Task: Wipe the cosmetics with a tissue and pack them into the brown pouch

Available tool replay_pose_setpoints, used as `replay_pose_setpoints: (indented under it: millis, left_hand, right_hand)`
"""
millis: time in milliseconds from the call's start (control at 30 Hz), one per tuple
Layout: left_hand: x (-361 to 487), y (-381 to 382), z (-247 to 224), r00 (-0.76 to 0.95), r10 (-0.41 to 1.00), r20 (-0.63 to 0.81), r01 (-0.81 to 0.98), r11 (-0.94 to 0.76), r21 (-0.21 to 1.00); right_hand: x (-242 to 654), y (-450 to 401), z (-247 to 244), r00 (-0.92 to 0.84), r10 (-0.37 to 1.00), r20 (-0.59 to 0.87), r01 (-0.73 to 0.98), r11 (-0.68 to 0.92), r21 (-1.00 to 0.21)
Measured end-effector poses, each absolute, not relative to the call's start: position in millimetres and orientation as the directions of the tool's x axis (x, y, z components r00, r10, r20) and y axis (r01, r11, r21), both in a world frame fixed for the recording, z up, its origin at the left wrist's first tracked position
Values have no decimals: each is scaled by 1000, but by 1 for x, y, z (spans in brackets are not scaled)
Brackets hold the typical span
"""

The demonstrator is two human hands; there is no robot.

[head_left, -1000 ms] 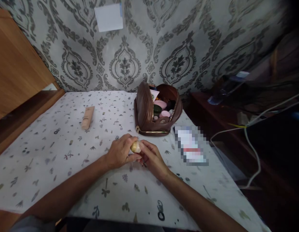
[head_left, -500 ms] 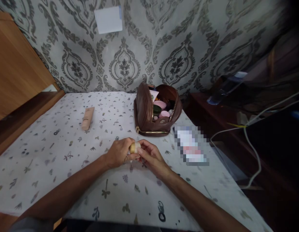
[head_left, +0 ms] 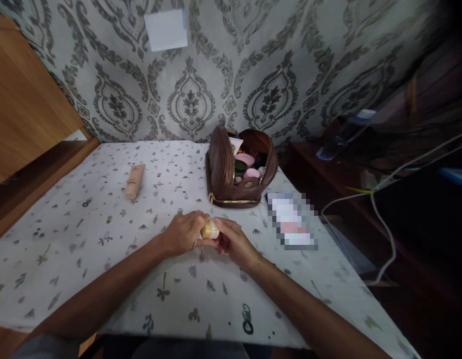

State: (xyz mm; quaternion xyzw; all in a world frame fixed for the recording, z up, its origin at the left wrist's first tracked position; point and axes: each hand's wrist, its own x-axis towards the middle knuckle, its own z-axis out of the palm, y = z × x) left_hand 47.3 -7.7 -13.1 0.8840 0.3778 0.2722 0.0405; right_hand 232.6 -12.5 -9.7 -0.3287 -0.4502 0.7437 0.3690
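Observation:
Between my two hands, over the front middle of the table, is a small round cosmetic jar with a gold part on the left and a whitish part on the right. My left hand is closed around the gold side. The fingers of my right hand grip the whitish side, thumb on top. Just beyond my hands stands a brown makeup bag, unzipped, with several pink and dark items inside. A beige squeeze tube lies farther left on the cloth.
A patterned white cloth covers the table. To the right of the bag lies a phone-like object with a blurred-out face. Beyond the right edge are white cables and a clear plastic bottle. A wooden panel rises at left.
My right fingers have shifted on the jar, with the thumb now higher and more of the whitish side showing. Both hands stay in nearly the same place. The view has moved slightly.

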Motion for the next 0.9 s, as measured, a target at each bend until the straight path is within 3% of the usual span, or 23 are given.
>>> replay_pose_setpoints:
  millis: [100,200,300,367,433,533,767,833,900]
  left_hand:
    - [47,-8,-10,548,706,448,615,-703,357]
    - [51,-10,-6,438,766,470,569,-642,515]
    - [59,-14,-5,238,855,461,491,-516,702]
    - [64,-16,-5,151,872,466,434,-482,761]
    - [67,-18,-6,128,852,508,441,-508,740]
    - [65,-16,-6,175,784,595,528,-585,616]
    - [59,-8,-11,392,570,722,591,-758,277]
    - [61,-9,-12,399,556,729,553,-780,293]
    - [63,-11,-10,342,622,704,506,-753,420]
  right_hand:
    - [231,-13,-6,-525,826,-206,-297,-404,-865]
    - [229,-15,0,-511,835,-202,-408,-443,-799]
    - [228,-17,4,-453,882,-128,-506,-373,-778]
    - [229,-17,5,-423,902,-82,-501,-309,-809]
    - [230,-18,4,-410,911,-47,-448,-245,-860]
    - [232,-19,2,-383,923,-22,-351,-167,-921]
    - [238,-17,1,-403,907,-119,-251,-235,-939]
    - [238,-16,1,-395,913,-100,-251,-212,-944]
    - [238,-14,0,-387,915,-111,-295,-238,-925]
